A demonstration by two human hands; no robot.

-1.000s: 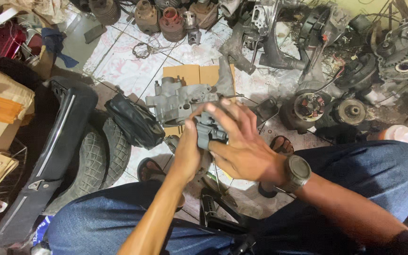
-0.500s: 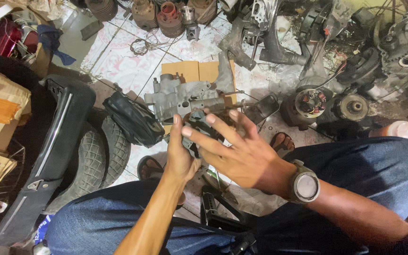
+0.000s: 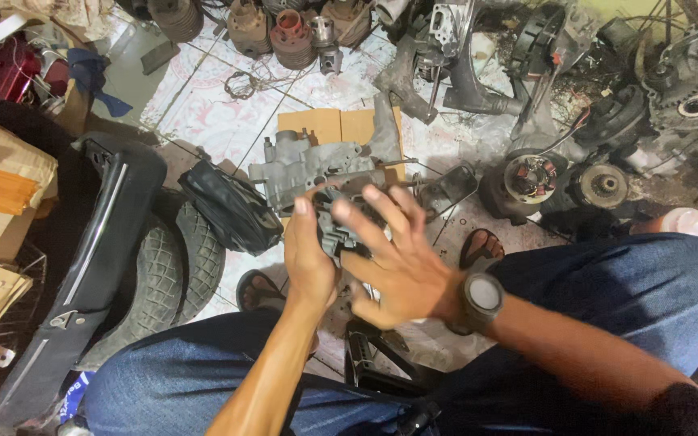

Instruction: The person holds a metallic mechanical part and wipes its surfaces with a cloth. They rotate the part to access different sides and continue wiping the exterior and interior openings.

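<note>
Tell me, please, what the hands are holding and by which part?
The left hand grips a grey metal part by its left side; the right hand spreads open against its right side.

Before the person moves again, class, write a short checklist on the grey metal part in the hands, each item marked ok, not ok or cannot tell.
1. Left hand wraps the grey metal part from its left side: ok.
2. Right hand grips the part: not ok; its fingers are spread and motion-blurred against it.
3. Part held clear of the engine casing on the cardboard: cannot tell; they overlap in this view.
4. Floor under the hands free of loose items: not ok; tools and parts lie between the feet.
5. Wristwatch clear of the part: ok.
</note>
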